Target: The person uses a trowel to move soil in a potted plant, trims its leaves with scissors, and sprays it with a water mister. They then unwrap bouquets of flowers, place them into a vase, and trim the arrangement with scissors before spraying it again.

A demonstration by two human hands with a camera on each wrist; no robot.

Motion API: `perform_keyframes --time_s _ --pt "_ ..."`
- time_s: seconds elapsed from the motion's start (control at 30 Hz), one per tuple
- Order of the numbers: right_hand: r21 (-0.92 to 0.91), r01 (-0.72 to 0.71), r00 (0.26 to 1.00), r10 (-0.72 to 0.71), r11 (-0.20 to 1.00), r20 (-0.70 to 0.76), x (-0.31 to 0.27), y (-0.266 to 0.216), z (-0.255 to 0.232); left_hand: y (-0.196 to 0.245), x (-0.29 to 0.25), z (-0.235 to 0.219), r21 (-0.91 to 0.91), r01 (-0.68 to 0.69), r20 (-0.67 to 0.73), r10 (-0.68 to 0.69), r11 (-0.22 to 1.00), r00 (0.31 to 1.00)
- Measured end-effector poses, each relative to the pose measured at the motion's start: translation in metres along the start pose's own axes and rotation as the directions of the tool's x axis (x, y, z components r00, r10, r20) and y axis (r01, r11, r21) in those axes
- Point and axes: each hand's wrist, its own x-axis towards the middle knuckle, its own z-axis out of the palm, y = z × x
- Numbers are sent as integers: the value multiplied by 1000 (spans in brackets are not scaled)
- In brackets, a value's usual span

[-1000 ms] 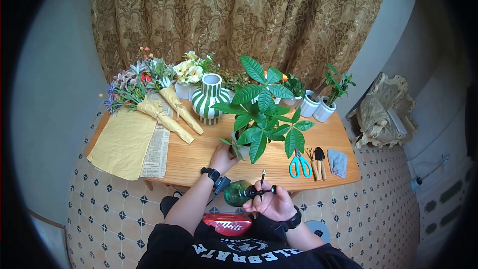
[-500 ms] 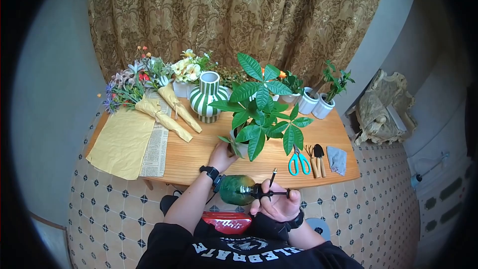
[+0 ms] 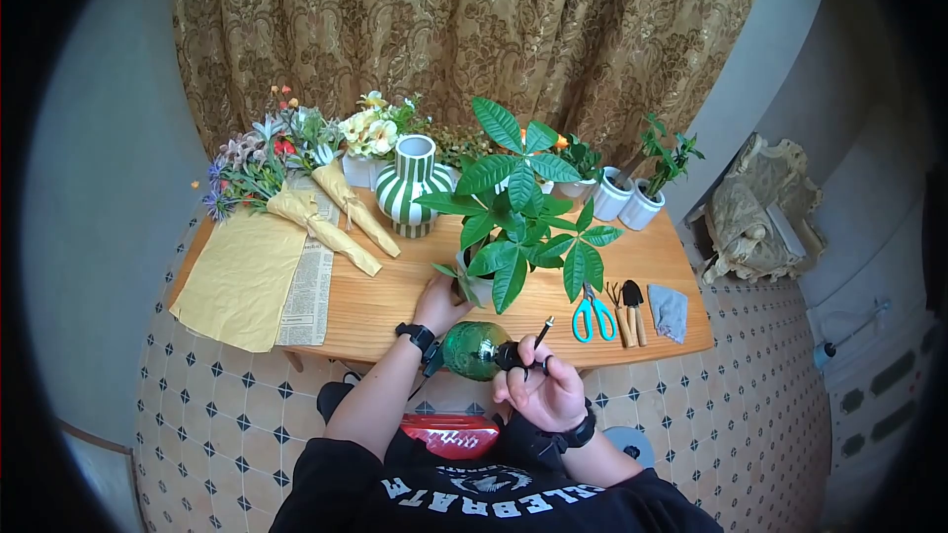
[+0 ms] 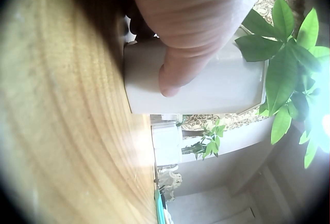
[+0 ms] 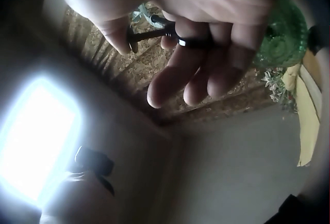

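Observation:
My left hand point(image 3: 441, 304) grips the white pot point(image 4: 221, 82) of a leafy green plant point(image 3: 523, 202), with the thumb against the pot's side in the left wrist view. The pot stands on the wooden table near its front edge. In front of it, my right hand point(image 3: 555, 397) holds a green glass spray bottle point(image 3: 474, 349) on its side, by the black pump top. The thin nozzle, brass at its tip, points up toward the plant. In the right wrist view, my thumb lies at the knob of the black plunger point(image 5: 147, 35), fingers curled around the top.
A striped vase point(image 3: 413, 188) and two paper-wrapped bouquets point(image 3: 321, 227) lie left of the plant, beside yellow paper point(image 3: 242, 281). Scissors point(image 3: 594, 316), small garden tools point(image 3: 632, 314) and a grey cloth point(image 3: 669, 314) lie on the right. Small potted plants point(image 3: 644, 205) stand behind them.
The spray bottle has come up and closer to the plant in my right hand. Its plunger stuck out long half a second ago and shows shorter now. My left hand stays on the pot.

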Motion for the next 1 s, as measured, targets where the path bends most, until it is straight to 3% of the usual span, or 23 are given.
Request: perform_keyframes --time_s 0.1,0.23,0.37,0.47,0.57,0.6,0.77,0.83,0.9,0.97,1.0 --pt "51 23 997 -20 998 -68 7 3 8 2 -1 -2 -1 20 3 -20 1000 1000" --pt "-96 -55 996 47 994 -81 24 7 24 -7 3 4 6 16 14 -16 1000 1000" --pt "-233 -147 979 108 961 -173 41 19 37 -7 3 6 -147 20 -11 -22 989 1000" --pt "-207 -157 980 128 966 -150 46 26 40 -10 3 8 -141 38 -18 -41 989 999" --pt "-130 -186 975 168 974 -143 44 24 36 -8 4 9 -279 32 -47 -47 960 998" --pt "-140 -183 976 164 973 -142 44 24 36 -7 2 6 -213 77 0 -78 974 997" --pt "-174 -131 989 117 976 -92 51 18 39 -10 11 16 -740 194 75 -207 644 975" --pt "-244 -150 981 114 958 -157 50 17 38 13 5 0 -734 283 110 -302 618 947" --pt "-307 -159 970 91 938 -224 49 17 36 -40 11 28 -546 112 54 -99 830 994" --pt "-254 -136 972 79 958 -219 48 15 33 -3 2 1 -138 57 80 -46 989 996" --pt "-227 -122 973 71 966 -219 47 13 32 -5 4 1 -137 110 108 -95 985 990"
